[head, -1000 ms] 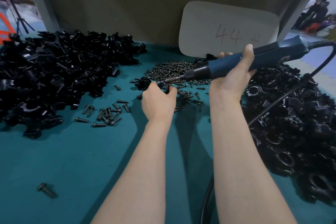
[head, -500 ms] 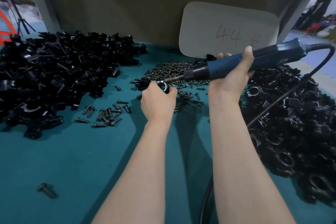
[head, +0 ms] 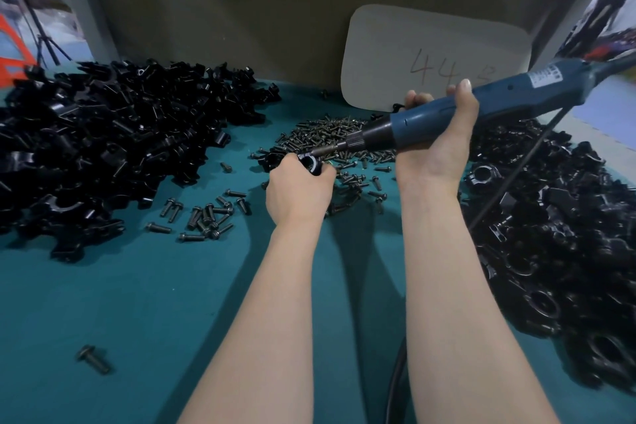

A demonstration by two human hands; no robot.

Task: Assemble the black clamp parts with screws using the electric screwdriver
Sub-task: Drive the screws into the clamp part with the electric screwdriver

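The left hand (head: 297,188) fingers squeeze a small black clamp (head: 310,163) above the green worktop (head: 144,303). The right hand (head: 437,144) fingers wrap the blue screwdriver (head: 457,113), tip on the clamp. Screws (head: 330,134) lie piled just behind.

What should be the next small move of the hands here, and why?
Probably keep the left hand steady and press the screwdriver bit straight into the clamp. The bit tip already meets the clamp, which the left hand holds over the table, and the right hand grips the tool at a slant.
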